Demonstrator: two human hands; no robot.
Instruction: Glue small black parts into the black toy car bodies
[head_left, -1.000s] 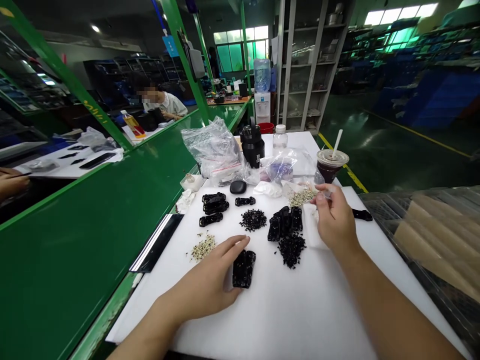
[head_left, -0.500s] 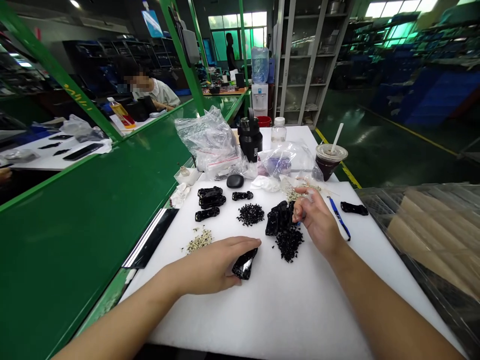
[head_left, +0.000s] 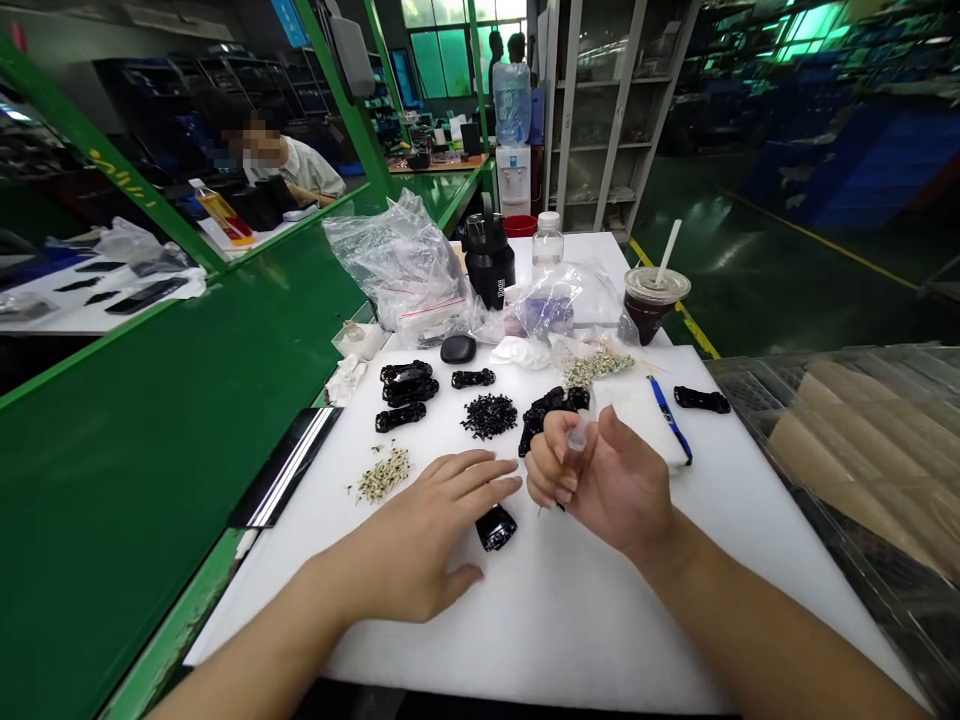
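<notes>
My left hand (head_left: 431, 525) lies low over the white table, its fingers stretched out and the thumb apart. Under its fingers is a glossy black toy car body (head_left: 497, 532), partly hidden by them. In my right hand (head_left: 611, 480), the curled fingers hold a small translucent tube that looks like a syringe (head_left: 577, 436), with a thin tip showing below the fingers. Behind that hand several black car parts (head_left: 534, 420) lie heaped; the hand hides most of the small black pieces there. A pile of small black pieces (head_left: 489, 415) lies between the hands, farther back.
More black car parts (head_left: 409, 388) and a pile of pale small pieces (head_left: 384, 474) lie at left. Farther back are plastic bags (head_left: 405, 265), a black bottle (head_left: 489, 265) and an iced drink (head_left: 652, 300). A blue strap (head_left: 667, 418) lies at right. A co-worker (head_left: 289, 165) sits beyond the green partition.
My left hand has loosened from the car body, its fingers and thumb spreading. My right hand has come nearer and to the left, turning its palm more into view with the syringe. The view has shifted slightly.
</notes>
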